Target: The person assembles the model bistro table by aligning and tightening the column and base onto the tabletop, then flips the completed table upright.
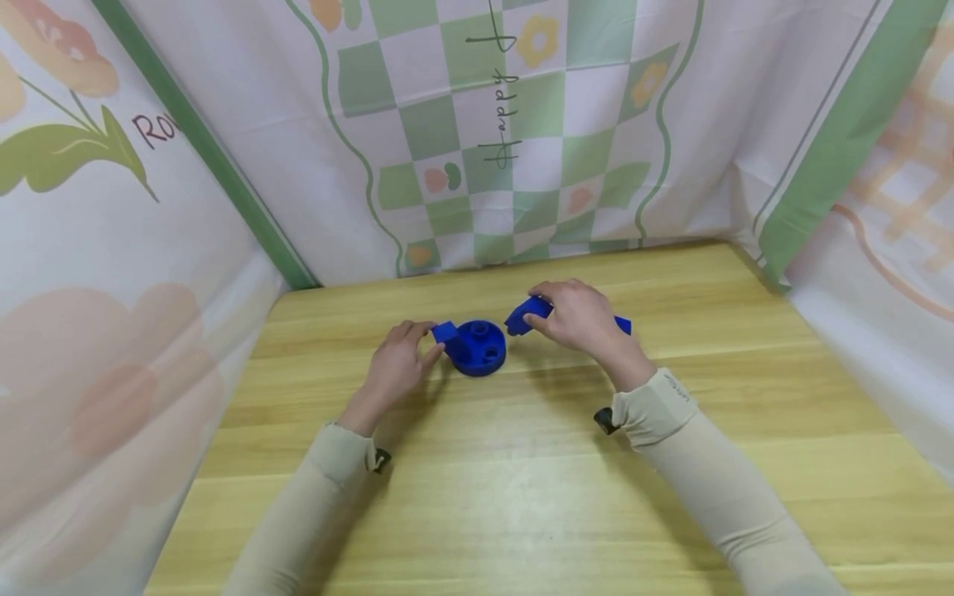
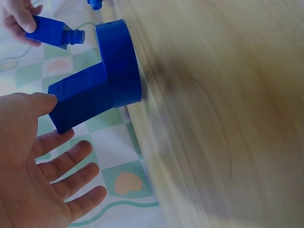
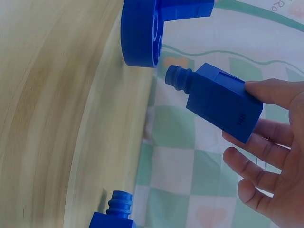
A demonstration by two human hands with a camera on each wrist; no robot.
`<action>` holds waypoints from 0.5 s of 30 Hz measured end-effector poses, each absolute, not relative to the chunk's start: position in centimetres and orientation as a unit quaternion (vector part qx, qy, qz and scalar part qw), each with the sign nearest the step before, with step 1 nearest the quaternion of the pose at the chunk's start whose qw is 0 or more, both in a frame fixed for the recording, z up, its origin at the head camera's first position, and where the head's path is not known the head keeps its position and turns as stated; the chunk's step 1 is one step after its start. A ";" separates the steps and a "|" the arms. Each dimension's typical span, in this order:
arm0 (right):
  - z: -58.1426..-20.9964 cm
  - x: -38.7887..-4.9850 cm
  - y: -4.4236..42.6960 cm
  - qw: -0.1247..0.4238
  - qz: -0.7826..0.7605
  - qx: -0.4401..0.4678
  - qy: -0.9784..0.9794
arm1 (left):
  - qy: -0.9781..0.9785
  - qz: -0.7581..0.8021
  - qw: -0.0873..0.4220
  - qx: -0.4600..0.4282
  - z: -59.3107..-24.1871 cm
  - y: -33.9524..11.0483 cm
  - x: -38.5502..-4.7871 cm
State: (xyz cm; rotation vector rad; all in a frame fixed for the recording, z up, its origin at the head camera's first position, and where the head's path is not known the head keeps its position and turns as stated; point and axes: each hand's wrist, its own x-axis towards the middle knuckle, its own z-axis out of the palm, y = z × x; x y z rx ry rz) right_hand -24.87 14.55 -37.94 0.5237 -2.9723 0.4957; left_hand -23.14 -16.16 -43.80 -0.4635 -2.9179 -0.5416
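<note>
A round blue base [image 1: 480, 368] with round sockets sits on the table, and a blue block [image 2: 78, 95] stands upright in it on its left side. My left hand [image 1: 395, 364] pinches the top of that block between thumb and index finger, the other fingers spread apart. To the right of the base, my right hand [image 1: 581, 319] holds a second blue block [image 3: 225, 102] off the table by its plain end. A ridged peg [image 3: 179, 78] on this block points toward the base. A third blue block [image 3: 111, 221] with a ridged peg rests on the table beyond the right hand, mostly hidden behind it in the head view.
The wood-grain table [image 1: 522, 497] extends toward me and to both sides. Printed cloth with green checks [image 1: 514, 124] hangs at the table's back edge, and more cloth hangs along the left and right sides.
</note>
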 end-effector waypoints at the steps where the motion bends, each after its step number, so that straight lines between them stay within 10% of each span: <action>1: -37.9 -24.8 14.5 0.043 0.161 0.174 -0.971 | -0.969 -0.180 0.069 -0.154 -43.8 -16.1 -23.2; 15: -37.9 -24.4 13.7 0.056 0.163 0.203 -0.964 | -0.971 -0.177 0.065 -0.148 -43.8 -16.1 -23.2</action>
